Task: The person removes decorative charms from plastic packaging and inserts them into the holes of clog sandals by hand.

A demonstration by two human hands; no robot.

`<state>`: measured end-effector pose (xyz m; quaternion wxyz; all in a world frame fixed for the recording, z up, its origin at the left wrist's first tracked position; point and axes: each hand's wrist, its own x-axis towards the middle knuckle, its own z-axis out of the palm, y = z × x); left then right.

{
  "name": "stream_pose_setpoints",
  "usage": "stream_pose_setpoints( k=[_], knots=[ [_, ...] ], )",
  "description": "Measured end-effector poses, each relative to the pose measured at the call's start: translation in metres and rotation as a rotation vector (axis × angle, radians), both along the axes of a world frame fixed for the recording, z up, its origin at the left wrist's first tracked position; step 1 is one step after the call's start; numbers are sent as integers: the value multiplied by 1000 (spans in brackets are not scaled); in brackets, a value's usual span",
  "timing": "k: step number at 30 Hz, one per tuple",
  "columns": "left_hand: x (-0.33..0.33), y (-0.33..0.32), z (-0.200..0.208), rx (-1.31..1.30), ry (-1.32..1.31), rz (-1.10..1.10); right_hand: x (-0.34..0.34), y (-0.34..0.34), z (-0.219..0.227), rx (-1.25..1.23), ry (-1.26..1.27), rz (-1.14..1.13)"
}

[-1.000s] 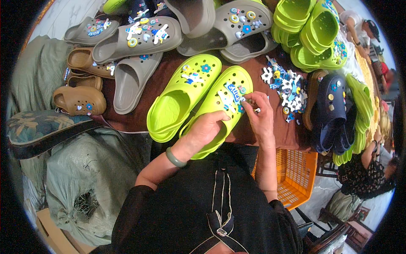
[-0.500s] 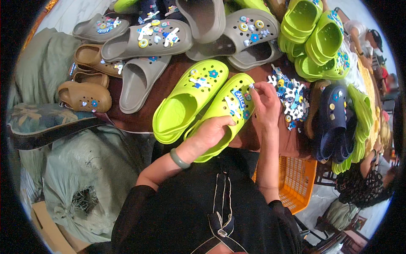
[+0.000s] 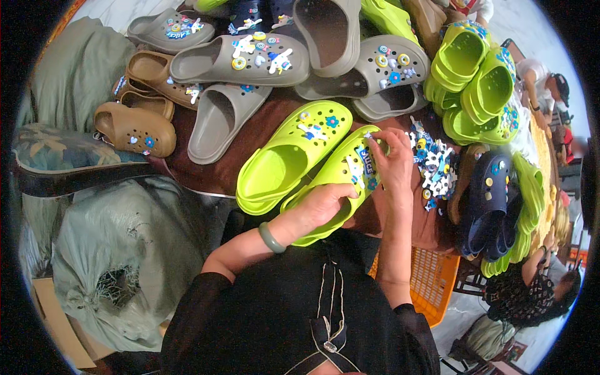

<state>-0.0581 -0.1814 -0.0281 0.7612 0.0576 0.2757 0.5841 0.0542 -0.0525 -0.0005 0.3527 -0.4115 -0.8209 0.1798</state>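
- Currently, a lime clog (image 3: 340,167) is gripped near its opening by the left hand (image 3: 322,205).
- At its toe, a small pale charm (image 3: 368,135) is pinched by the right hand (image 3: 395,156).

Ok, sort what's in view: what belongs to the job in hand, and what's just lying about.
In the job:
green clog, held by the left hand, right hand at its toe end
matching green clog beside it
loose charm pile

Apparently just lying about:
grey clogs
brown clogs
navy clogs
orange crate
grey-green sack
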Motion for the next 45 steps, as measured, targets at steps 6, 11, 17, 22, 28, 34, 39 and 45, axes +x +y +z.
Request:
stream_pose_setpoints(
  k=[6, 11, 17, 22, 28, 34, 39, 45],
  knots=[
    [-3, -2, -2, -1, 1, -76, -2, -1, -3, -3, 45, -3],
    [-5, -1, -6, -150, -117, -109, 1, -1, 0, -10, 18, -5],
    [-4, 5, -6, -24, -85, -26, -3, -2, 2, 101, -28, 10],
    [-1, 8, -3, 2, -80, 20, -1, 2, 1, 221, -157, 27],
    [0, 9, -5, 2, -76, 42, -1, 7, 4, 281, -201, 76],
    [-5, 9, -22, 33, -44, -44, -8, 4, 8, 266, -349, 9],
    [-5, 8, -31, -139, -67, -117, -17, -2, -3, 311, -525, -80],
    [-6, 9, -39, 1, -71, -70, -21, -7, -3, 265, -621, -60]
  ],
)
